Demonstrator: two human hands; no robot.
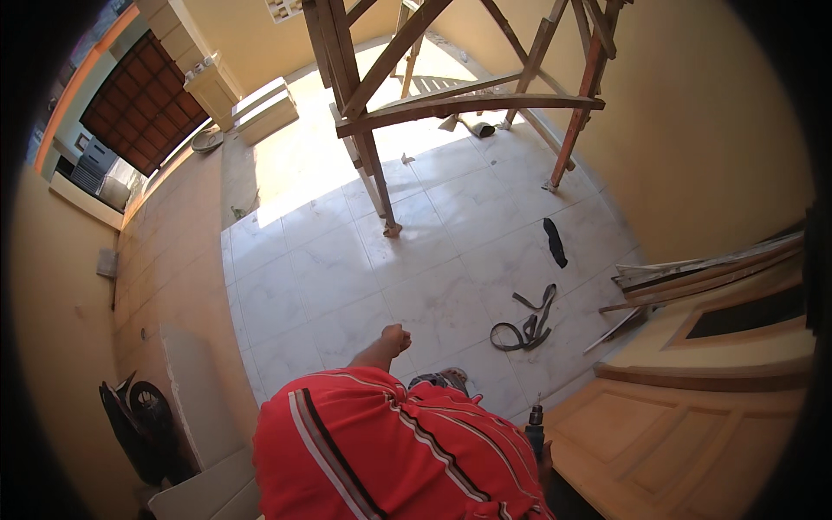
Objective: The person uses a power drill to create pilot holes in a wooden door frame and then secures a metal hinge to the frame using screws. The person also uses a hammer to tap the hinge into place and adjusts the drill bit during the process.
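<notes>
My left hand (pixel 396 338) is held out in front of me over the tiled floor, its fingers curled into a fist. Whatever may be inside that fist is hidden. Low on the right, close to my body, my right hand (pixel 546 456) is wrapped round a dark power drill (pixel 535 426). The drill points away from me, with a thin bit at its tip; its handle and most of my fingers are out of sight. My red striped shirt (pixel 364 433) covers much of the lower view, and one foot (pixel 453 377) shows beyond it.
A wooden scaffold (pixel 468 106) stands ahead. On the white tiles (pixel 347 286) lie a dark strap (pixel 529 329) and a black cloth-like piece (pixel 555 243). Wooden planks (pixel 711 277) and a panelled wooden door (pixel 676 433) are at right. A pale board (pixel 192 390) leans at left.
</notes>
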